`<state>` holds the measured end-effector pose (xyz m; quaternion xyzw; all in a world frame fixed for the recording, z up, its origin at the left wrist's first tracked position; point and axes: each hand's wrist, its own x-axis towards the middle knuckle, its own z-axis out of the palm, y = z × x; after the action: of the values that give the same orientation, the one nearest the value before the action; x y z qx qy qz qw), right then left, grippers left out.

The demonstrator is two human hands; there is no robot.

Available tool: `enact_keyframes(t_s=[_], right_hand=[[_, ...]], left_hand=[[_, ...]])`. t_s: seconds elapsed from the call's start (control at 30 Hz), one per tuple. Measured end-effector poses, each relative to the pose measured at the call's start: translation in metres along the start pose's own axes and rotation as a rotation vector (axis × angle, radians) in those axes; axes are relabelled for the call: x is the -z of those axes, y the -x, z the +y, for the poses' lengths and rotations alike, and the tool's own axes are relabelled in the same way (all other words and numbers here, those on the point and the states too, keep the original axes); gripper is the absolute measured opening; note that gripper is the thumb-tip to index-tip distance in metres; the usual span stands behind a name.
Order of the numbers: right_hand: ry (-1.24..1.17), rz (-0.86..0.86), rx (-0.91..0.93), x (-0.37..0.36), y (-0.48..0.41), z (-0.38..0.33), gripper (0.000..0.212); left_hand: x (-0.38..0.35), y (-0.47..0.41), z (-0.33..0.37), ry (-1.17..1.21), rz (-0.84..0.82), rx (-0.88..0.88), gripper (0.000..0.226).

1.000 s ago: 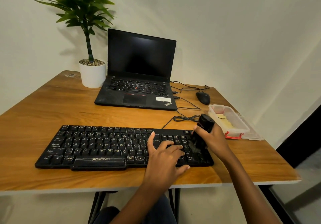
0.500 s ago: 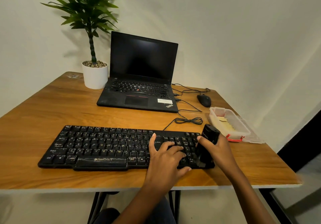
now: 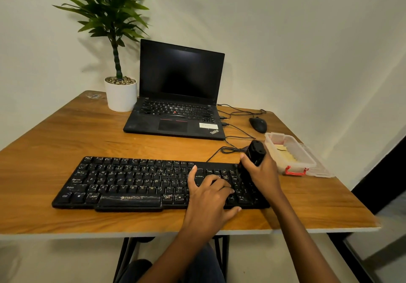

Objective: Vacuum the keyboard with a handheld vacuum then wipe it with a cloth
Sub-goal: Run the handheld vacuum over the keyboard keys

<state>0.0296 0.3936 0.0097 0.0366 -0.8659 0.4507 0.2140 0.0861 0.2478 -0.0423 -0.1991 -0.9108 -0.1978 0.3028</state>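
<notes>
Now, right hand (image 3: 264, 174) round tilted vacuum (image 3: 255, 153)

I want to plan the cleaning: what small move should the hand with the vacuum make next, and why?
Probably slide the handheld vacuum leftward along the keyboard: the right hand holds its nozzle at the right end, and most keys lie to its left.

Vacuum (image 3: 256, 153) tip indistinct (black on keyboard (image 3: 131, 180))
</notes>
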Motion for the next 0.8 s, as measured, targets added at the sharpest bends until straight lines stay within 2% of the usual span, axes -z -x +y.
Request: enact_keyframes(t_s=[0.23,0.33,0.47,0.63,0.8], right_hand=[[-0.132,-0.108,-0.058,0.026,0.035,0.004,0.008],[-0.093,-0.081,-0.048,0.021,0.026,-0.001,0.005],[-0.112,-0.052,-0.043,0.009,0.029,-0.003,0.020],[-0.157,-0.102,-0.089,0.021,0.039,0.002,0.006],[-0.090,-0.037,-0.017,0.015,0.032,-0.002,0.015]], left_hand=[[0.001,0.000,0.000,-0.014,-0.021,0.013,0.040],[0.001,0.000,0.000,-0.011,-0.025,0.014,0.039],[0.000,0.000,0.000,-0.003,-0.022,0.022,0.040],[-0.001,-0.001,-0.001,0.001,-0.013,0.023,0.041],[-0.001,0.000,-0.001,0.003,-0.013,0.024,0.041]])
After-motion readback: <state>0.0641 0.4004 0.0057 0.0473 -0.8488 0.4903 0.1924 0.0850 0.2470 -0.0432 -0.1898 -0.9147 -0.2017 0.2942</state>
